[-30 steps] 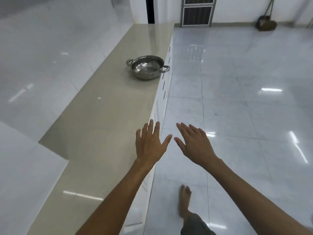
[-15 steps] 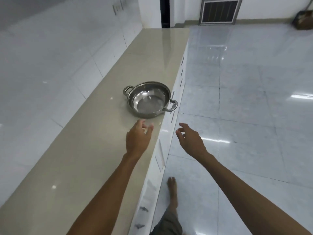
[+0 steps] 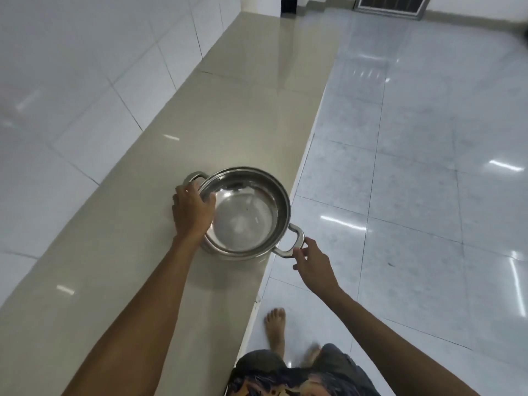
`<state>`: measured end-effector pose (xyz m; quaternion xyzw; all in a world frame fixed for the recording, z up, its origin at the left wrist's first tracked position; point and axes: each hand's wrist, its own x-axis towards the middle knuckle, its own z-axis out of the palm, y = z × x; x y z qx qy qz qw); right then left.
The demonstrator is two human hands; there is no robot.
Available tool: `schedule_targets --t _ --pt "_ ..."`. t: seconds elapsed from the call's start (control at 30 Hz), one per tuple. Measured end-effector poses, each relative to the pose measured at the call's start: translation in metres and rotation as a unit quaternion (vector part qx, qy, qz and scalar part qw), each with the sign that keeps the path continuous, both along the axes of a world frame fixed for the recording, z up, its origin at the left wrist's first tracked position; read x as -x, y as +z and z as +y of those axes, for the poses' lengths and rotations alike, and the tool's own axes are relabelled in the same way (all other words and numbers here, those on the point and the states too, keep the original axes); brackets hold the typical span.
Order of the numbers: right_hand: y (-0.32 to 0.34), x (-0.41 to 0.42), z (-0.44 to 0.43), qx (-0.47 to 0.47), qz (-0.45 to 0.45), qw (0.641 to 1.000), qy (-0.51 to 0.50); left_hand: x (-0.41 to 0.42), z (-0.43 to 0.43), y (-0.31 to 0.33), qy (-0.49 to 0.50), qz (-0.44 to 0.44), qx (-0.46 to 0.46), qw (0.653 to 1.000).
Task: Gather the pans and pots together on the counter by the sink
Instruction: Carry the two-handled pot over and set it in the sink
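Pot [image 3: 245, 215] on beige counter [image 3: 234, 110], left hand [image 3: 193, 212] gripping rim, right hand [image 3: 314, 262] open at handle, tiled floor [image 3: 428, 138].

view: our single head camera | facing: forward and steeply down along the counter [image 3: 228, 115] edge | range: near, arm's length | overlap: no second view

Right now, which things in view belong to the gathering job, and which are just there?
Job: steel pot on the counter; left hand at its far handle; right hand at its near handle.
Just there: floor vent grille; wall tiles.
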<state>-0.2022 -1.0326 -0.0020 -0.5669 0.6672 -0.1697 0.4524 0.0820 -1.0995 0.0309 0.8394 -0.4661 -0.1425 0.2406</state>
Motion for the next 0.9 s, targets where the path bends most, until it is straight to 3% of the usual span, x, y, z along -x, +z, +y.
schedule_targets --t 0.23,0.47,0.57,0.73,0.9 --pt "-0.003 0.001 -0.040 -0.007 -0.016 1.000 0.010 -0.014 -0.050 -0.012 0.051 0.004 -0.018 0.999" --pt "-0.010 0.021 -0.116 0.019 -0.015 0.998 0.064 -0.022 -0.068 -0.018 0.144 -0.055 -0.053 0.987" --pt "-0.010 0.029 -0.153 0.023 -0.020 0.995 0.098 -0.023 -0.067 -0.017 0.200 -0.029 -0.079 0.976" --pt "-0.004 0.028 -0.209 0.044 -0.034 0.988 0.143 -0.019 -0.050 -0.014 0.286 0.036 -0.035 0.957" --pt "0.004 0.006 -0.236 0.051 -0.060 0.974 0.210 -0.012 0.019 -0.005 0.411 0.122 0.007 0.903"
